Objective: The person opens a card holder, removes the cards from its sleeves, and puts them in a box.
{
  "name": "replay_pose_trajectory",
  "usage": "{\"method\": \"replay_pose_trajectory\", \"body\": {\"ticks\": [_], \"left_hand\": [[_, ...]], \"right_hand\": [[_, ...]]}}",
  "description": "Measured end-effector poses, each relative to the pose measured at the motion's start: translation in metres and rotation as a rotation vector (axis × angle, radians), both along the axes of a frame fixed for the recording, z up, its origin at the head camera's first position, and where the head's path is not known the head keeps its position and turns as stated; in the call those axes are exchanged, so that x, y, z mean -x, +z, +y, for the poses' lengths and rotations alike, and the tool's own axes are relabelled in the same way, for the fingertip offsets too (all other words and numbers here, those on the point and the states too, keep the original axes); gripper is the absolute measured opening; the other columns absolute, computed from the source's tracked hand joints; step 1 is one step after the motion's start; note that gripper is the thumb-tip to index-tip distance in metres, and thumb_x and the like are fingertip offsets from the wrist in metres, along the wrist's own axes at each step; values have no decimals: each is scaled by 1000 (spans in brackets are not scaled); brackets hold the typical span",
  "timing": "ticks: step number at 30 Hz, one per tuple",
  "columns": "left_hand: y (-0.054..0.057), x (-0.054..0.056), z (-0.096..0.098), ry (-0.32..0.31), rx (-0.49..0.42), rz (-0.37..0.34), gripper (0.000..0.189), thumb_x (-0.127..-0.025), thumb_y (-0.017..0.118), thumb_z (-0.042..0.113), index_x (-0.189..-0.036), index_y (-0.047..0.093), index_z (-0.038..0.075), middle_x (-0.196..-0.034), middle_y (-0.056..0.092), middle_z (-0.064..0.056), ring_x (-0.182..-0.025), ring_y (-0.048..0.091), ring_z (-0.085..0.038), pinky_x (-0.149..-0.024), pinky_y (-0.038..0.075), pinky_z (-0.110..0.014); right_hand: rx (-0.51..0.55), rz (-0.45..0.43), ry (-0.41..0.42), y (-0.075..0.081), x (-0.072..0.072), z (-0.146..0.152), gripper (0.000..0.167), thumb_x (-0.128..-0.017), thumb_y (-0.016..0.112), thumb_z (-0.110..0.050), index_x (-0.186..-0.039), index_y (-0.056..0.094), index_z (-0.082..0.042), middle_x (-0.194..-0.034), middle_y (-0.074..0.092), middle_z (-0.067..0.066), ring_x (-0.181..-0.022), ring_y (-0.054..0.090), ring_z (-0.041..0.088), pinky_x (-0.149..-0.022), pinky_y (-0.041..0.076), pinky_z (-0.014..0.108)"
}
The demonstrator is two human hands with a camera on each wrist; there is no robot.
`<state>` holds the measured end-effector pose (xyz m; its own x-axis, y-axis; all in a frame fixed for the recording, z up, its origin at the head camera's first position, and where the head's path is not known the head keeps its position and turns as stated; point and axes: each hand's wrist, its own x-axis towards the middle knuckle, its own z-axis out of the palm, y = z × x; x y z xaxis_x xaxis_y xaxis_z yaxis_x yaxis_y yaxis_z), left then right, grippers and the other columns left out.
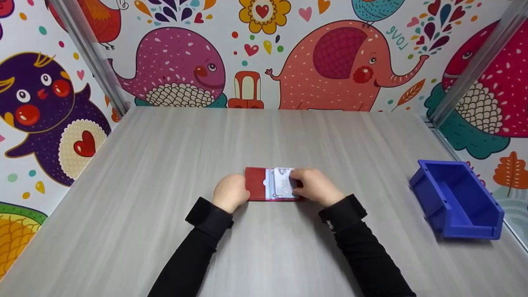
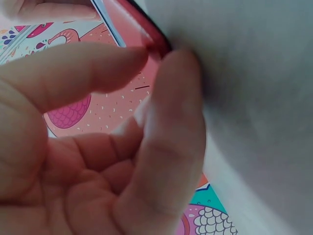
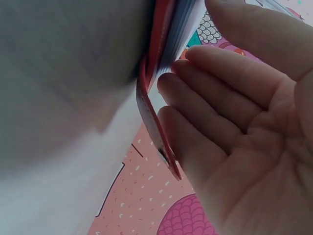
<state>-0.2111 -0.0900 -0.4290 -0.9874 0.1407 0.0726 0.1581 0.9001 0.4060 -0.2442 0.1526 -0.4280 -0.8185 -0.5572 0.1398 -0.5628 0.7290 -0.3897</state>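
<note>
A red card holder [image 1: 255, 184] lies spread open on the table, its pale sleeves and a printed whitish insert [image 1: 284, 182] on the right half. At its left edge, my left hand [image 1: 231, 192] pinches the red cover between thumb and forefinger, as the left wrist view shows at the cover's edge [image 2: 146, 32]. Over the right edge, my right hand [image 1: 317, 186] touches the insert. In the right wrist view its fingers [image 3: 215, 90] are nearly straight beside the stacked sleeves [image 3: 183, 29], thumb apart from them. A red strap [image 3: 155, 127] hangs out under those fingers.
A blue plastic bin [image 1: 458, 200] stands at the right side of the table [image 1: 173, 144]. Walls with painted animals [image 1: 338, 66] enclose the back and both sides, with metal posts [image 1: 88, 53] at the corners.
</note>
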Motion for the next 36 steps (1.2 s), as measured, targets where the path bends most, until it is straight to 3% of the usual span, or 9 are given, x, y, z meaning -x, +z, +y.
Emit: {"method": "replay_pose_trajectory", "body": {"ticks": [8,19,24,36], "left_hand": [[1,0,-1,-11,-12,1,7,-73,62,-1,-68,60,3,-71,63,-9,-63,51,-20,-62,51,-40],[1,1,-1,1,-15,-17,14,-77,63,1,-66,57,5,-68,60,-7,-62,51,-21,-60,49,-38],[4,0,1,26,11,-35,13,-84,67,9,-73,64,2,-73,63,-9,-67,58,-24,-64,51,-40],[5,1,5,68,-41,134,14,-84,71,12,-76,64,3,-73,65,-10,-70,64,-29,-61,53,-42]], "right_hand": [[-12,28,20,-2,0,0,21,-73,78,-1,-88,63,-1,-88,63,8,-78,57,24,-76,50,42],[-17,6,-12,0,-2,0,31,-75,78,-2,-103,69,5,-114,68,19,-104,64,36,-91,50,46],[-27,0,-20,-1,-2,-1,26,-75,79,-2,-98,69,5,-121,66,21,-106,64,37,-92,50,45],[-27,14,-1,-1,-1,0,26,-75,78,-1,-98,69,6,-120,66,21,-107,64,38,-92,50,45]]}}
